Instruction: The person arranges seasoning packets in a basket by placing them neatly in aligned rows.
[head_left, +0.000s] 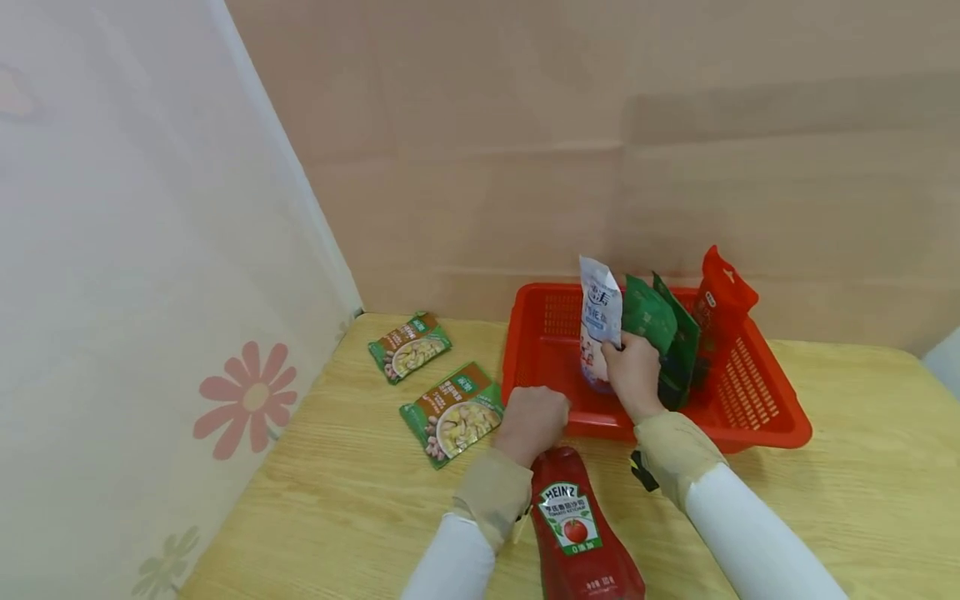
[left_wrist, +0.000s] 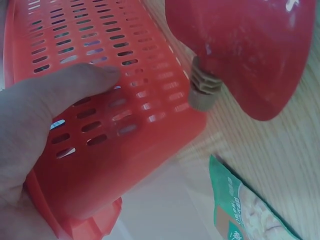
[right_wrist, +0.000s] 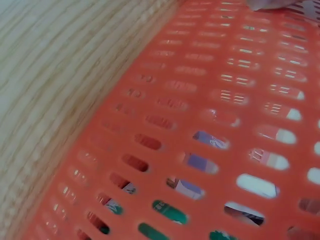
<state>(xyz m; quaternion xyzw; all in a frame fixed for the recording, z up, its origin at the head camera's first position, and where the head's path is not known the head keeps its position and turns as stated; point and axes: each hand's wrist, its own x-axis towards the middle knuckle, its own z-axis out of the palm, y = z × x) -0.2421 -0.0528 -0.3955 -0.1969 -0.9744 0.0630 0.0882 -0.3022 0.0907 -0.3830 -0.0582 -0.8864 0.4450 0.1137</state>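
"HEINZ" and "TOMATO KETCHUP" mark the red bottle [head_left: 587, 533]; Chinese characters, the white packet [head_left: 599, 310].

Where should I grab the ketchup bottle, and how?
I'd probably grip the ketchup bottle around its wide body, from above: it lies flat on the table, and its narrow cap sits close to the basket and left hand.
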